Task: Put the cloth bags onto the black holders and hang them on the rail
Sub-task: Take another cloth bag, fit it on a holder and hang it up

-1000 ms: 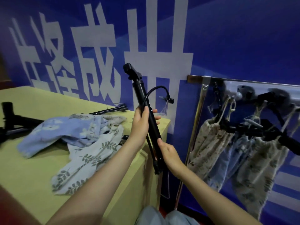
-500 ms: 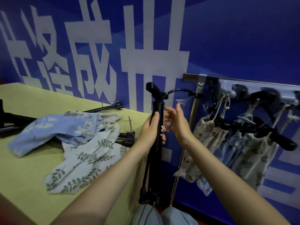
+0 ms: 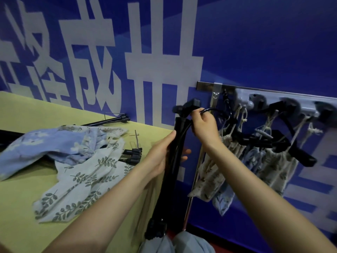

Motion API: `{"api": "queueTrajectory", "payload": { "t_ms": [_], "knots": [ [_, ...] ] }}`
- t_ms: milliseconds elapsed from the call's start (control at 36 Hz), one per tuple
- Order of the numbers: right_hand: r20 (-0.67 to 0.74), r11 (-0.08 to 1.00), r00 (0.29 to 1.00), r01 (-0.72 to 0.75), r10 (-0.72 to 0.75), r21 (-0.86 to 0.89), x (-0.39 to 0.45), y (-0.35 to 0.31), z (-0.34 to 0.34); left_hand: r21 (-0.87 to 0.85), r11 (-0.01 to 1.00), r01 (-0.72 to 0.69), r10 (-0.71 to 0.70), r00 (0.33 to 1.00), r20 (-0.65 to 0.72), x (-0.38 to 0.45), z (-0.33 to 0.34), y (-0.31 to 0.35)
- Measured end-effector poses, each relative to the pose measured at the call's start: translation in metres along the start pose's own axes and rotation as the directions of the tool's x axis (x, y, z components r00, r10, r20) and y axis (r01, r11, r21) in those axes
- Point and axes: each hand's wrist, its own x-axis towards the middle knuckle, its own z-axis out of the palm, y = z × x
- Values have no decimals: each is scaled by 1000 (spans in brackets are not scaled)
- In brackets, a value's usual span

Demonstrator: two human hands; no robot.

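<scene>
Nearest the camera, the left hand (image 3: 165,152) wraps round the shaft of a long black folded holder (image 3: 175,161), thumb on the near side and fingertips showing past the far side, a firm clasp about midway up. The holder stands nearly upright beside the edge of the yellow-green table (image 3: 27,198), its foot down near the person's knees. Higher up, the right hand (image 3: 204,125) curls its fingers round the thin black curved hook wire (image 3: 209,110) at the holder's head, pinching it where it loops out toward the rail.

The step in hand looks like readying this holder, which carries no bag yet. To do it well, the lower hand should keep the shaft steady and vertical while the upper hand works the hook, so the wire turns without twisting the whole stem; the hook ought to end up facing the rail and clear of the bags already hung.

On the table lie the loose cloth bags: a pale white leaf-print cloth bag (image 3: 82,181) nearer, a crumpled light-blue cloth bag (image 3: 47,148) just behind and overlapping it, with more black holders (image 3: 132,155) poking out beneath.

Farther right, the metal wall rail (image 3: 228,87) holds several filled holders with hanging printed bags (image 3: 215,170), close to the right hand but apart from it.
</scene>
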Motion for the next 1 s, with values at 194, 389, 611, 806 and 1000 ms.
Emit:
{"api": "queueTrajectory", "payload": {
  "t_ms": [194, 389, 611, 806, 1000],
  "knots": [
    [58, 991, 990, 127, -129, 43, 17, -35, 5, 76, 990, -119, 121, 992, -29, -2, -18, 30],
    [220, 998, 975, 22, -36, 66, 32, -67, -1, 231, 960, -159, 202, 963, -177, 0, -32, 30],
    [338, 991, 937, -48, 89, -128, 44, -73, 5, 428, 879, -212, 258, 965, -52, 0, -10, 14],
    [140, 979, 990, 45, -17, -200, 53, -50, 3, 495, 820, -288, 291, 954, 73, -4, -5, 11],
    [190, 969, 978, -36, 84, -243, 54, -34, 2, 552, 792, -261, 275, 960, 60, -3, -7, 4]
  ]
}}
